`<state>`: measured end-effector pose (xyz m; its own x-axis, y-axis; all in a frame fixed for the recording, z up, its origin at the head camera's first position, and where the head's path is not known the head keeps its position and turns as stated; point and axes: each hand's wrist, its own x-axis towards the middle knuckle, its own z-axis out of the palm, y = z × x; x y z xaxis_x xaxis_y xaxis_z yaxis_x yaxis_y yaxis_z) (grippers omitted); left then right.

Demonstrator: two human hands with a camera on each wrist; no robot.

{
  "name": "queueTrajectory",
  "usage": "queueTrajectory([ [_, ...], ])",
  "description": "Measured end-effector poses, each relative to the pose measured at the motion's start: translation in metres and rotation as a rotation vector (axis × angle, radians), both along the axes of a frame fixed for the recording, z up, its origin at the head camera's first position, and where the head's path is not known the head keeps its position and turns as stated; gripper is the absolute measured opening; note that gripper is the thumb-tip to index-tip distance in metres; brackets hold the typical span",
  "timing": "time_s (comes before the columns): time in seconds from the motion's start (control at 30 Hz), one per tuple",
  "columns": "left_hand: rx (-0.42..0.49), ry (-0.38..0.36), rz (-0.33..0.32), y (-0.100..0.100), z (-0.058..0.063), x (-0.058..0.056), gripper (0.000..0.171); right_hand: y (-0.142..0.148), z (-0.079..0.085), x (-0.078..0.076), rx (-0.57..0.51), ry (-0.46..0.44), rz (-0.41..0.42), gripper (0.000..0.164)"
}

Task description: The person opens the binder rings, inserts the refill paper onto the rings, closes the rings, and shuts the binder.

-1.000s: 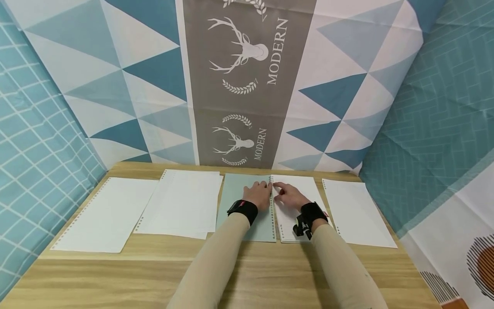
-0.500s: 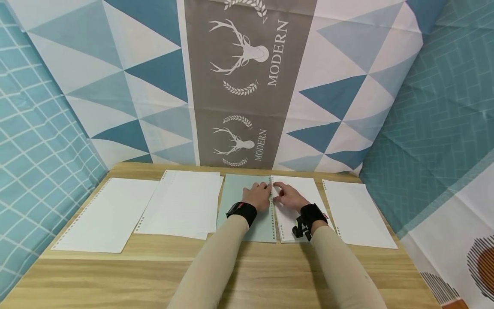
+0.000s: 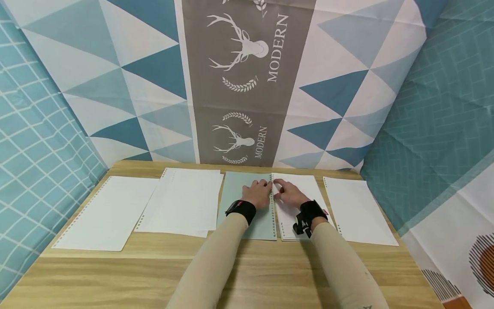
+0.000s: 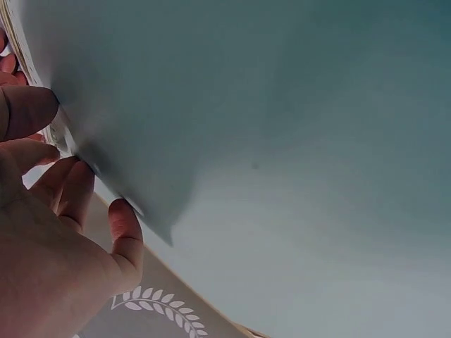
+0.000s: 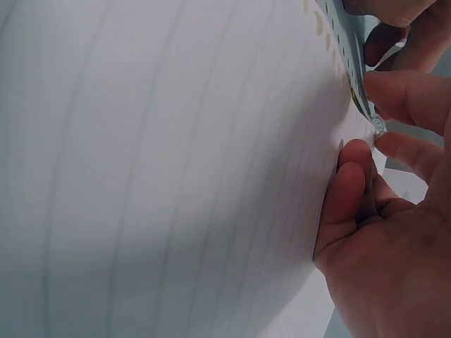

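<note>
In the head view, a notebook lies open: a grey-green cover (image 3: 241,229) on the left, a stack of lined white pages (image 3: 287,231) on the right. Punched holes run along both facing edges. My left hand (image 3: 257,194) lies over the cover, its thumb and fingertips at the holed edge. Opposite it, my right hand (image 3: 290,195) reaches the same seam near the top. A clear plastic binding ring (image 5: 378,125) shows between right-hand fingertips in the right wrist view. In the left wrist view, left thumb and forefinger close around the pale binding at the cover's edge, largely hidden.
Loose hole-punched sheets lie flat on the wooden table (image 3: 154,274): one white sheet (image 3: 106,214) at far left, overlapping sheets (image 3: 179,201) left of the notebook, another sheet (image 3: 360,210) at right. Patterned cloth (image 3: 235,86) rises behind the table.
Both hands stay at the top of the seam; the right fingers shift only slightly. The papers keep their places, and the head view tilts a little.
</note>
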<state>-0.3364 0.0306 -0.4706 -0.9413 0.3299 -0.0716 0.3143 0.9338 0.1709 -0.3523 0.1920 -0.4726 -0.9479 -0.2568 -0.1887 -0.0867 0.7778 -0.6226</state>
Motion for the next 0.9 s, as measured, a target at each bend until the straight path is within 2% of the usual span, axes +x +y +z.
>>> queueTrajectory([
  [0.3, 0.015, -0.027, 0.013, 0.0014, -0.0082, -0.004, 0.057, 0.0012, -0.0028, 0.0008, -0.05, -0.045, -0.04, 0.054],
  [0.47, 0.016, -0.021, 0.016, 0.0016, -0.0076, -0.0029, 0.057, 0.0019, -0.0059, -0.0012, -0.063, -0.052, -0.05, 0.057],
  [0.67, 0.007, -0.007, 0.013, 0.0013, -0.0033, -0.0009, 0.055, 0.0019, -0.0035, -0.0008, -0.04, -0.043, -0.04, 0.054],
  [0.9, -0.003, -0.003, 0.016, 0.0008, -0.0074, -0.003, 0.055, 0.0006, -0.0022, 0.0003, -0.051, -0.023, 0.002, 0.058],
])
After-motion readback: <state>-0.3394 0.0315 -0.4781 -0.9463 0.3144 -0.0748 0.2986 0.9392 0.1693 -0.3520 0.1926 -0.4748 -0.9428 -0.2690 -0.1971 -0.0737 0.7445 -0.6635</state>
